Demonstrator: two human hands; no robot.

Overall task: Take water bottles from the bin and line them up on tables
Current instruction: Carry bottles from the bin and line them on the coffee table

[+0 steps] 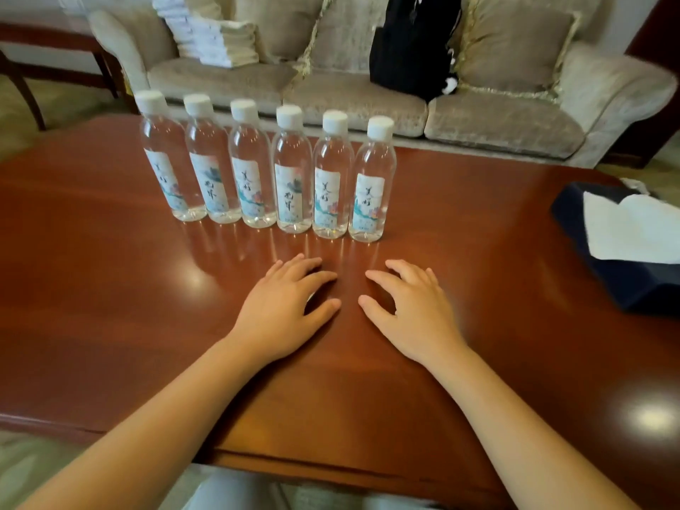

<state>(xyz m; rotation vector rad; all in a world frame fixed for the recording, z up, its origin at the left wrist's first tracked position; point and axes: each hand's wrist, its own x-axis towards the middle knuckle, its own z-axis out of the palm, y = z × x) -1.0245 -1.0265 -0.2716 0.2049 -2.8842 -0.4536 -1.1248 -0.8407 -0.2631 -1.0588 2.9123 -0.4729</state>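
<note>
Several clear water bottles [290,171] with white caps and pale printed labels stand upright, side by side, in a straight row on the polished red-brown table [92,281]. The row runs from the far left bottle [167,156] to the rightmost bottle [371,182]. My left hand [283,307] and my right hand [412,307] rest on the table just in front of the row, palms down, fingers loosely spread. Neither hand holds anything. No bin is in view.
A dark blue tissue box [625,248] with a white tissue sits at the table's right edge. Behind the table stands a beige sofa [496,119] with cushions, a black bag [412,46] and stacked white cloths [213,35]. A dark wooden table [44,42] is at far left.
</note>
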